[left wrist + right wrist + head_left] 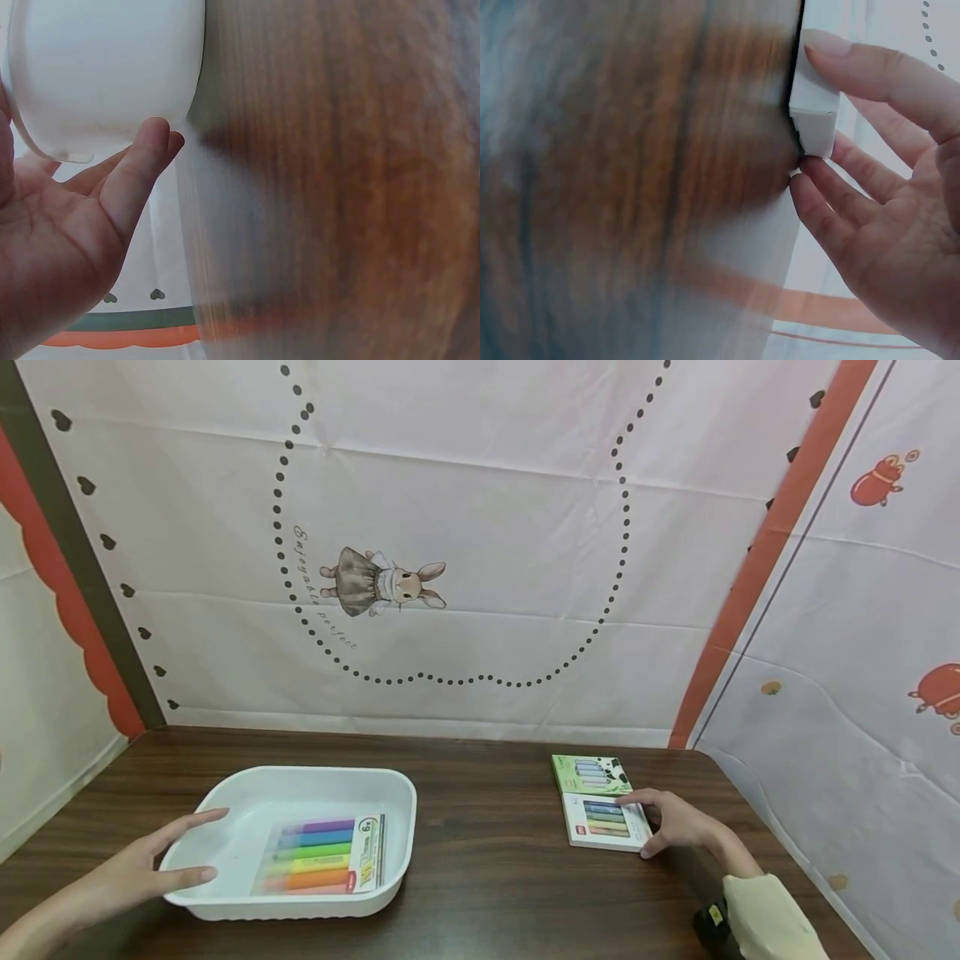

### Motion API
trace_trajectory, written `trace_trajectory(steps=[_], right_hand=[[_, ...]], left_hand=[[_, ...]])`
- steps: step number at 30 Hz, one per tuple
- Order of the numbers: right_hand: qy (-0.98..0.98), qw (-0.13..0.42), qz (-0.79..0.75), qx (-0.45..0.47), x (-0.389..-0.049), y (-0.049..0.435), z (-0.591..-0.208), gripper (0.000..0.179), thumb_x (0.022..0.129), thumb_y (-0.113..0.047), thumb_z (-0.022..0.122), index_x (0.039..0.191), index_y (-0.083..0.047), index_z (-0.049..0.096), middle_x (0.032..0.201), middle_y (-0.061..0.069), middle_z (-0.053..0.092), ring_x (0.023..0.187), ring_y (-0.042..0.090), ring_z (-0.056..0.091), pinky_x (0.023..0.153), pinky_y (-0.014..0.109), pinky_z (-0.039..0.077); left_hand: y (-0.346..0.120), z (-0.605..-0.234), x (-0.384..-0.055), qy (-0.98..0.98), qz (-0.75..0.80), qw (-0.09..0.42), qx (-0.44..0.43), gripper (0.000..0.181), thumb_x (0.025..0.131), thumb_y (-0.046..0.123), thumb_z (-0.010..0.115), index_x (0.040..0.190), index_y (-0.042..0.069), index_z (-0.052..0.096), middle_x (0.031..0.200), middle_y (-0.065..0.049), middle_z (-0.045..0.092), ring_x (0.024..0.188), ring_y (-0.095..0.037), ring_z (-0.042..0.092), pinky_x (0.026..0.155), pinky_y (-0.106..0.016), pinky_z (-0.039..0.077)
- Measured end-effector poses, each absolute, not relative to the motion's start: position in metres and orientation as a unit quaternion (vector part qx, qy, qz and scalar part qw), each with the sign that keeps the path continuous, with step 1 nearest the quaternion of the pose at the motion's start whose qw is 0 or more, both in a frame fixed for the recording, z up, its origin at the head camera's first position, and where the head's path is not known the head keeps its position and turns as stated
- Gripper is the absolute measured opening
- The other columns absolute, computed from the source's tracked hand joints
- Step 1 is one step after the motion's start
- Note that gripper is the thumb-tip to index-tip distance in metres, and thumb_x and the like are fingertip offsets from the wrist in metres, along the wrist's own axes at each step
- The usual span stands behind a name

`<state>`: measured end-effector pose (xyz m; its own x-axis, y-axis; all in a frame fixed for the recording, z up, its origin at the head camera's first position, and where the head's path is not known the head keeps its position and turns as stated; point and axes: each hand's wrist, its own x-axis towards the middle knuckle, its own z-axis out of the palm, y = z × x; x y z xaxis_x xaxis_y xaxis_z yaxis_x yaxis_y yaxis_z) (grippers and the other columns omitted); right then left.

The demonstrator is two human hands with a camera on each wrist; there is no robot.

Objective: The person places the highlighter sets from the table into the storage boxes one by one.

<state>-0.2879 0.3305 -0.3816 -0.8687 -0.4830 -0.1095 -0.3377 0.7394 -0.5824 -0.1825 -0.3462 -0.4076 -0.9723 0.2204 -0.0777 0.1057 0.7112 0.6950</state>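
Observation:
At the left of the table stands a white plastic basin (337,785). My left hand (138,868) grips its left end, the thumb and a finger over the rim and other fingers against the outside (142,165). A clear pack of colored markers (318,856) lies flat inside the basin. On the right, my right hand (678,822) holds the right side of a flat white box (603,822) picturing colored sticks. In the right wrist view the thumb lies on the box's face (817,82), with fingertips at its corner and underside. A green box (592,774) with cow patches lies directly behind it.
The dark wood table (487,860) runs back to a pale cloth (480,568) with a printed rabbit. More printed cloth (847,693) hangs at the right side. A black device (712,922) is on the right wrist beside the cream sleeve (768,914).

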Motion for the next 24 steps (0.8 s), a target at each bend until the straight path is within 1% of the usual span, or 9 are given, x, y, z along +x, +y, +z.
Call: trace_trajectory(steps=[1, 3, 5, 7, 10, 15, 18, 19, 24], right_hand=[[0.923, 0.127, -0.285, -0.223, -0.287, 0.331, -0.381, 0.071, 0.058, -0.01, 0.083, 0.123, -0.003, 0.054, 0.13, 0.03, 0.041, 0.117, 0.048, 0.037, 0.09, 0.058, 0.034], [0.923, 0.127, -0.287, -0.223, -0.286, 0.333, -0.379, 0.07, 0.059, -0.01, 0.083, 0.123, -0.002, 0.054, 0.13, 0.029, 0.042, 0.115, 0.045, 0.04, 0.088, 0.053, 0.039], [0.918, 0.135, -0.301, -0.222, -0.286, 0.334, -0.376, 0.07, 0.06, -0.008, 0.082, 0.124, 0.0, 0.052, 0.129, 0.029, 0.042, 0.11, 0.039, 0.046, 0.084, 0.046, 0.044], [0.909, 0.146, -0.321, -0.222, -0.286, 0.336, -0.374, 0.071, 0.061, -0.007, 0.081, 0.125, 0.003, 0.05, 0.13, 0.03, 0.04, 0.103, 0.032, 0.051, 0.079, 0.037, 0.047], [0.891, 0.164, -0.357, -0.227, -0.287, 0.339, -0.373, 0.072, 0.063, -0.005, 0.08, 0.126, 0.007, 0.047, 0.132, 0.034, 0.034, 0.095, 0.025, 0.054, 0.073, 0.03, 0.047], [0.864, 0.186, -0.408, -0.228, -0.288, 0.346, -0.374, 0.07, 0.067, -0.004, 0.077, 0.127, 0.01, 0.044, 0.136, 0.04, 0.021, 0.096, 0.025, 0.056, 0.071, 0.027, 0.048], [0.854, 0.186, -0.434, -0.219, -0.287, 0.35, -0.375, 0.067, 0.07, -0.004, 0.074, 0.127, 0.013, 0.043, 0.137, 0.04, 0.019, 0.098, 0.024, 0.057, 0.072, 0.026, 0.048], [0.854, 0.182, -0.438, -0.214, -0.287, 0.351, -0.376, 0.067, 0.071, -0.005, 0.074, 0.127, 0.013, 0.042, 0.137, 0.04, 0.021, 0.098, 0.022, 0.057, 0.073, 0.026, 0.048], [0.847, 0.177, -0.469, -0.173, -0.286, 0.355, -0.378, 0.064, 0.078, -0.008, 0.07, 0.129, 0.014, 0.039, 0.127, 0.036, 0.042, 0.095, 0.017, 0.058, 0.074, 0.027, 0.049]], left_hand=[[-0.346, -0.407, -0.182, 0.922, 0.368, 0.077, 0.088, 0.065, 0.089, 0.026, 0.058, 0.142, 0.01, 0.025, 0.134, -0.037, 0.026, 0.099, -0.003, 0.042, 0.075, -0.049, 0.043], [-0.346, -0.407, -0.182, 0.922, 0.369, 0.079, 0.086, 0.065, 0.089, 0.027, 0.058, 0.142, 0.009, 0.025, 0.134, -0.037, 0.026, 0.101, -0.007, 0.044, 0.075, -0.05, 0.043], [-0.345, -0.407, -0.182, 0.922, 0.368, 0.081, 0.083, 0.065, 0.089, 0.027, 0.058, 0.142, 0.008, 0.024, 0.134, -0.038, 0.025, 0.106, -0.023, 0.045, 0.075, -0.052, 0.042], [-0.345, -0.406, -0.182, 0.923, 0.368, 0.082, 0.08, 0.066, 0.089, 0.027, 0.058, 0.141, 0.007, 0.024, 0.134, -0.039, 0.024, 0.108, -0.038, 0.042, 0.074, -0.053, 0.042], [-0.344, -0.406, -0.182, 0.922, 0.369, 0.08, 0.081, 0.066, 0.089, 0.027, 0.059, 0.141, 0.006, 0.024, 0.133, -0.04, 0.023, 0.11, -0.048, 0.037, 0.074, -0.055, 0.041], [-0.344, -0.405, -0.181, 0.924, 0.365, 0.09, 0.075, 0.066, 0.089, 0.029, 0.057, 0.141, 0.006, 0.023, 0.134, -0.04, 0.022, 0.11, -0.048, 0.037, 0.073, -0.056, 0.041], [-0.345, -0.404, -0.181, 0.923, 0.364, 0.099, 0.072, 0.067, 0.09, 0.03, 0.056, 0.142, 0.006, 0.021, 0.135, -0.039, 0.021, 0.109, -0.047, 0.037, 0.072, -0.056, 0.04], [-0.345, -0.404, -0.181, 0.924, 0.363, 0.098, 0.071, 0.067, 0.09, 0.03, 0.057, 0.142, 0.006, 0.022, 0.135, -0.039, 0.021, 0.109, -0.047, 0.038, 0.072, -0.056, 0.04], [-0.345, -0.407, -0.182, 0.926, 0.359, 0.077, 0.087, 0.066, 0.089, 0.027, 0.058, 0.141, 0.006, 0.024, 0.133, -0.039, 0.025, 0.107, -0.041, 0.042, 0.073, -0.053, 0.042]])
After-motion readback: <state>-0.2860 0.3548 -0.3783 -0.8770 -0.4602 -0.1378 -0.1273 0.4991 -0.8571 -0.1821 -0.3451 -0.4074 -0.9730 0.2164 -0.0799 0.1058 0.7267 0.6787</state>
